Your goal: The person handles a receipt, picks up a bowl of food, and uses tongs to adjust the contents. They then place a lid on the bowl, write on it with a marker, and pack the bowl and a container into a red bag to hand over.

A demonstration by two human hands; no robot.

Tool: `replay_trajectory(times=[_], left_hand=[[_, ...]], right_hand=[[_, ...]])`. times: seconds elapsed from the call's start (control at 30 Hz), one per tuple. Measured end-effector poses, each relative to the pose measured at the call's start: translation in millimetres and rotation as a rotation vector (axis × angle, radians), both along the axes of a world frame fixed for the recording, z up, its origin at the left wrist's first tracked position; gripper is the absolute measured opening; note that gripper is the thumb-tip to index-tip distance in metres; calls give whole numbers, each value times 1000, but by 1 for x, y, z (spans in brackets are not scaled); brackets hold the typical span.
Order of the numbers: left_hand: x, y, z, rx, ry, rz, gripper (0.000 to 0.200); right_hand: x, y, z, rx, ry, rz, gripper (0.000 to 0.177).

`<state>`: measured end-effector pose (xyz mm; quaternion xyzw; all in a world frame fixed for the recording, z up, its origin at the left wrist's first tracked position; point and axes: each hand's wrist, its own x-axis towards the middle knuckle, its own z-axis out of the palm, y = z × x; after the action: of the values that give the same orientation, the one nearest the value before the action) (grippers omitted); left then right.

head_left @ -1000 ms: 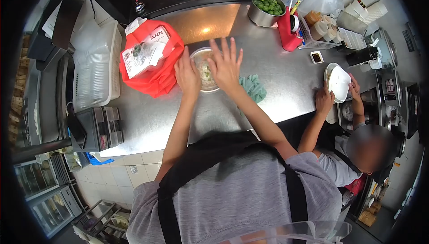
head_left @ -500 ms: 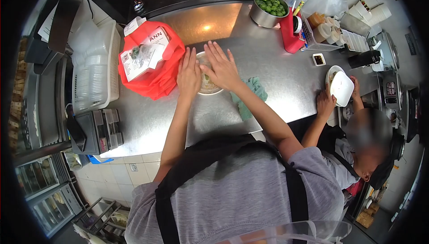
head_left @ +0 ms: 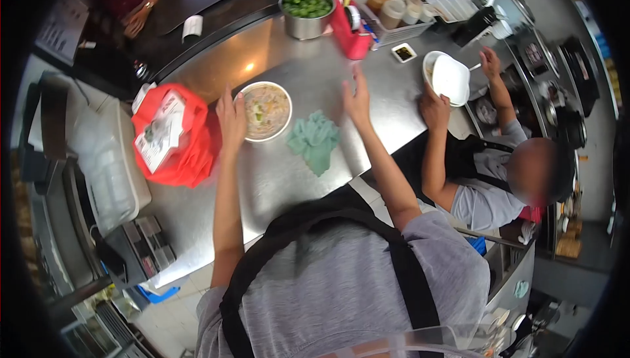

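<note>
A round white-rimmed bowl of soupy food with green bits (head_left: 268,112) stands on the steel counter. At its left side is my left hand (head_left: 231,120), fingers stretched up along the rim and not wrapped round it. My right hand (head_left: 356,103) is raised over the counter to the right of the bowl, fingers apart and holding nothing. Between my forearms lies a crumpled green cloth (head_left: 314,140). Just left of my left hand sits a red plastic bag (head_left: 190,154) with printed paper on top.
A metal pot of green limes (head_left: 307,26), a red tape dispenser (head_left: 351,33) and a basket of sauce bottles (head_left: 400,30) line the back. A small sauce dish (head_left: 403,52) is nearby. At right, a co-worker (head_left: 479,174) holds white containers (head_left: 451,79). Another person's hand (head_left: 136,22) shows beyond the counter.
My right hand has lifted off the bowl and moved right; my left stays by its rim. The view has swung right. One co-worker's hand has moved away from the white container.
</note>
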<state>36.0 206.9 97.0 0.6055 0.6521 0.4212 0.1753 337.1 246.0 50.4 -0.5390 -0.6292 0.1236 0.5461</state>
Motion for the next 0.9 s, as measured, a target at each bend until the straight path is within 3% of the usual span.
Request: replay_trajectory(times=[0.07,0.17,0.2,0.3,0.4,0.47,0.53,0.6,0.7,0.8,0.83,0.9], left_hand=[[8,12,6,41,382,56,58],[38,29,28,219,570,7,61],[54,35,34,212,471,-67,60],[118,59,44,113,169,-310,59],[178,94,32,-196,-338,-501,56],[212,105,43,-524,-679,-477,55],[235,129,29,-635,-932,-499,59],[250,155,5,-704,-1109,-477,63],[262,180,-3,-724,-1255,-372,62],[272,193,-13,-639,-1081,-323,47],[279,197,-15,-592,-1120,-292,31],[292,226,-65,-439,-999,-262,21]], right_hand=[[31,22,45,-95,217,-70,40],[67,99,49,-51,115,-141,30],[73,120,51,-81,84,-136,32],[81,172,56,-486,-38,-33,36],[86,200,41,-485,220,-109,43],[83,164,65,-407,406,9,47],[82,96,105,-346,614,246,44],[94,33,117,-307,651,401,40],[109,-67,131,-355,619,365,34],[122,-130,127,-441,650,345,31],[123,-135,123,-465,681,320,30],[120,-136,110,-519,739,297,28]])
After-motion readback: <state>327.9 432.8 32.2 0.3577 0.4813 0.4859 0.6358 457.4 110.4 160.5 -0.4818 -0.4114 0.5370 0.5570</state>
